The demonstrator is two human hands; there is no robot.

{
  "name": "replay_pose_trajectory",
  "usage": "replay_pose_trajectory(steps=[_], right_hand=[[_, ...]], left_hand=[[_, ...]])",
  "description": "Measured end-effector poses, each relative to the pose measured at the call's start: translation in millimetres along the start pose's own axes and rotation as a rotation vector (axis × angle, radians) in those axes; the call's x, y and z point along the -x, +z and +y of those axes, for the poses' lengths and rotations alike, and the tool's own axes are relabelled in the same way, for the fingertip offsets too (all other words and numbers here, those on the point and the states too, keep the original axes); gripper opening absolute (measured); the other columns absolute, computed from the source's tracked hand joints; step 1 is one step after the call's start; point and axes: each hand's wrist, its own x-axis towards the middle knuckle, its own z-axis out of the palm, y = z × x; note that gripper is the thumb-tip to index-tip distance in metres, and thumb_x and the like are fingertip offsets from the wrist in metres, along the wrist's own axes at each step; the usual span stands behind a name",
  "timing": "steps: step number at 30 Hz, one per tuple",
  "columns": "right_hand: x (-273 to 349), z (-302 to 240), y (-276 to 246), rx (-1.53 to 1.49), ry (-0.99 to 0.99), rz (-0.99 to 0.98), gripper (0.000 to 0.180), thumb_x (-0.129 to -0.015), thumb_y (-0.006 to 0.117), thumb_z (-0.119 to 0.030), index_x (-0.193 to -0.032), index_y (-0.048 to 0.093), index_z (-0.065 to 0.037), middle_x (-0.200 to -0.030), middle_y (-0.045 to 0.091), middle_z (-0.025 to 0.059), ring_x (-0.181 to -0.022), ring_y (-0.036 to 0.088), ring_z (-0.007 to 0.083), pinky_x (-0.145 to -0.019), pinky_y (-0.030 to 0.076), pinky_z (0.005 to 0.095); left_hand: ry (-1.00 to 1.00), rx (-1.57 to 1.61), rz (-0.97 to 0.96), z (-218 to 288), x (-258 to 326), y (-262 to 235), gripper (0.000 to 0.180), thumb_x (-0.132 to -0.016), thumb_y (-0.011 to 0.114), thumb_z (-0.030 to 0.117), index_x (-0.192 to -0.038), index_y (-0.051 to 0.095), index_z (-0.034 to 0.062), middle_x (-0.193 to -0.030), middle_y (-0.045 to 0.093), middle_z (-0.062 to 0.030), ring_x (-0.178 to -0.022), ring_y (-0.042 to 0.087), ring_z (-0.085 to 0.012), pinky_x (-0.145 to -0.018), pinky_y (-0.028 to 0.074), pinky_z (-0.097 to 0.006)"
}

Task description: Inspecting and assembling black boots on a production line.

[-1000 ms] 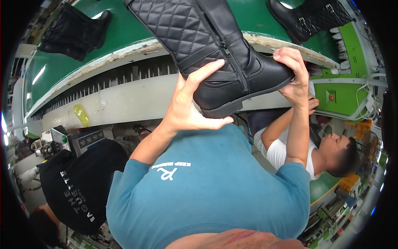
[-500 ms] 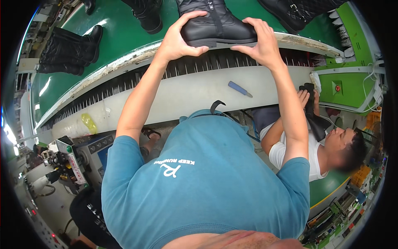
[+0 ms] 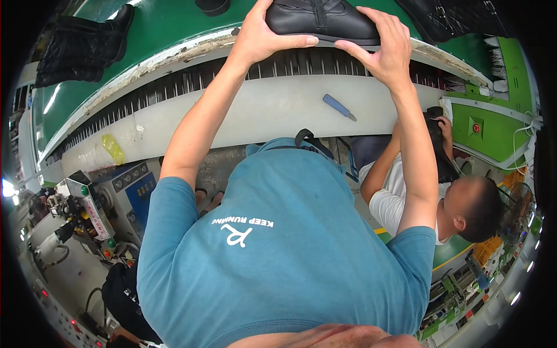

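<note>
A black leather boot is held up over the near edge of the green conveyor at the top of the view, its upper part cut off by the picture's rim. My left hand grips it at one end, thumb under the sole. At the other end my right hand clasps it, fingers over the upper and thumb along the sole's underside. Below the hands, on the pale ledge, lies a blue-handled tool with a short tip; neither hand touches it.
More black boots lie on the green belt at left, others at right. A yellow-green plastic bag rests on the ledge's left. Beside my right arm a co-worker holds a black boot near a green machine.
Both hands and the boot have shifted up and to the right in the picture. The belt's boots appear higher, partly out of view. The co-worker's head has turned and lowered.
</note>
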Motion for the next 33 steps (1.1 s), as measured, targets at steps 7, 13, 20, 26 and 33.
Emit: replay_pose_trajectory(steps=[7,13,20,26,33], right_hand=[[7,-8,7,0.040,0.052,0.073,0.074,-0.068,0.101,-0.051,-0.125,0.076,-0.011,-0.117,0.078,0.0045,-0.105,0.072,0.0273,-0.094,0.051,0.0402],[-4,18,-12,-0.315,0.195,-0.131,0.071,-0.071,0.103,-0.035,-0.131,0.075,-0.008,-0.122,0.076,0.0090,-0.110,0.073,0.0256,-0.099,0.055,0.0384],[16,34,-9,-0.570,0.289,-0.120,0.066,-0.071,0.104,-0.025,-0.128,0.078,-0.006,-0.126,0.075,0.0078,-0.116,0.072,0.0224,-0.103,0.056,0.0349],[5,40,-20,-0.664,0.471,-0.225,0.064,-0.072,0.103,-0.013,-0.129,0.074,-0.007,-0.121,0.074,0.0044,-0.115,0.069,0.0170,-0.105,0.054,0.0325],[-126,-48,-73,-0.541,-0.039,-0.054,0.090,-0.071,0.102,-0.017,-0.149,0.060,-0.010,-0.132,0.069,0.0080,-0.121,0.071,0.0237,-0.105,0.058,0.0380]], left_hand=[[0.025,0.069,-0.051,-15,-2,-4,0.086,-0.071,0.104,0.026,-0.142,0.061,0.0064,-0.133,0.066,-0.0099,-0.125,0.062,-0.0212,-0.111,0.048,-0.037],[-0.018,-0.025,-0.088,-9,-12,-12,0.087,-0.071,0.103,0.029,-0.144,0.060,0.0090,-0.133,0.065,-0.0095,-0.127,0.060,-0.0214,-0.113,0.046,-0.038],[0.010,0.152,-0.093,-31,-9,-8,0.090,-0.068,0.107,0.022,-0.146,0.063,0.0120,-0.134,0.070,-0.0089,-0.123,0.068,-0.0199,-0.110,0.054,-0.037],[-0.004,-0.046,-0.102,-28,-18,-24,0.105,-0.060,0.109,0.036,-0.153,0.063,0.0205,-0.150,0.063,-0.0138,-0.145,0.054,-0.0311,-0.123,0.044,-0.045],[0.336,-0.122,0.046,76,-46,-15,0.133,-0.061,0.109,0.019,-0.170,0.033,0.0214,-0.160,0.054,-0.0164,-0.144,0.060,-0.0327,-0.103,0.064,-0.047]])
